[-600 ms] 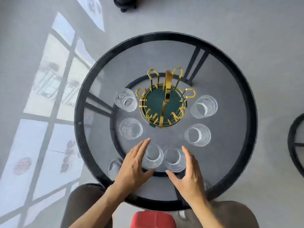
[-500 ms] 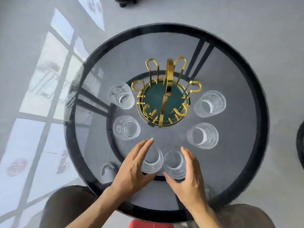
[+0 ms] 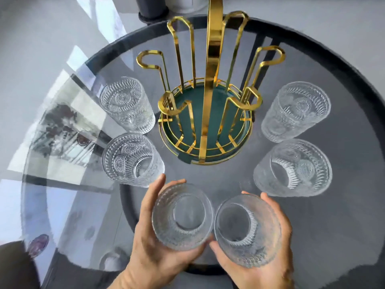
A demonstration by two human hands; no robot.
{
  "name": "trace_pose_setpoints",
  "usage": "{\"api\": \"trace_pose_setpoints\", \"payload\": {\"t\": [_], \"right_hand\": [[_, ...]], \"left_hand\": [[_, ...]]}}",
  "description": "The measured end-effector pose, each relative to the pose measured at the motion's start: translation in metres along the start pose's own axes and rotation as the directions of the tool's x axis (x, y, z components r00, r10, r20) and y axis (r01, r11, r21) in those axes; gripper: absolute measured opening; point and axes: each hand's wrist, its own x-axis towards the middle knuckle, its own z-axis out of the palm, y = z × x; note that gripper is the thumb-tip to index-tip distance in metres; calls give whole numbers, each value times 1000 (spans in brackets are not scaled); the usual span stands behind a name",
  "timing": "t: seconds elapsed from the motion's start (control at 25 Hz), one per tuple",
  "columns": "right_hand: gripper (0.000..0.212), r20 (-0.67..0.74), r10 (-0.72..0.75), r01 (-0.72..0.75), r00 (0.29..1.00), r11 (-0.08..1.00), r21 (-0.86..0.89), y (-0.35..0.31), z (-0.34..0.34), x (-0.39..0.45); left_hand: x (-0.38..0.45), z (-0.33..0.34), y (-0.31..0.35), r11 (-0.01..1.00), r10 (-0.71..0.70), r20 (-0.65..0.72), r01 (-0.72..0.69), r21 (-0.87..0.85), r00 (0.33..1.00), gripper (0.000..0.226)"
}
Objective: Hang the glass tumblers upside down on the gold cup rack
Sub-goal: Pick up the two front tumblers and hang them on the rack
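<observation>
The gold cup rack (image 3: 210, 97) stands mid-table on a round green base, its looped prongs bare. My left hand (image 3: 152, 243) wraps around one patterned glass tumbler (image 3: 181, 215), mouth up. Beside it, my right hand (image 3: 268, 251) grips a second tumbler (image 3: 245, 228), also mouth up; the two glasses nearly touch. Two more tumblers stand left of the rack, a far one (image 3: 127, 105) and a near one (image 3: 131, 159). Right of the rack stand another two, a far one (image 3: 295, 111) and a near one (image 3: 293, 167).
Everything rests on a round glass table (image 3: 343, 215) with a black rim and black frame bars beneath. A dark cylinder (image 3: 152, 7) sits on the floor beyond the far edge. Window reflections cover the table's left side.
Both hands have closed around the two nearest tumblers, which they were only flanking before. The view has moved much closer to the table and rack.
</observation>
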Motion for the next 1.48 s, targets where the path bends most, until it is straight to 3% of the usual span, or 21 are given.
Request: {"api": "trace_pose_setpoints", "payload": {"t": [0.24,0.44,1.16,1.48], "right_hand": [[103,-12,35,-36,999,999,-28,0,0,-4],[95,24,-15,16,1000,999,-33,2,-3,-5],[93,13,6,-4,1000,977,-215,-8,-3,-12],[82,-25,65,-69,998,984,-166,-8,-7,-9]], "left_hand": [[3,-6,0,1000,16,31,-16,-8,999,110],[2,-3,2,1000,29,14,-29,4,999,101],[-5,-9,8,990,-48,53,40,138,997,101],[-9,-9,13,982,-9,20,5,189,1000,75]]}}
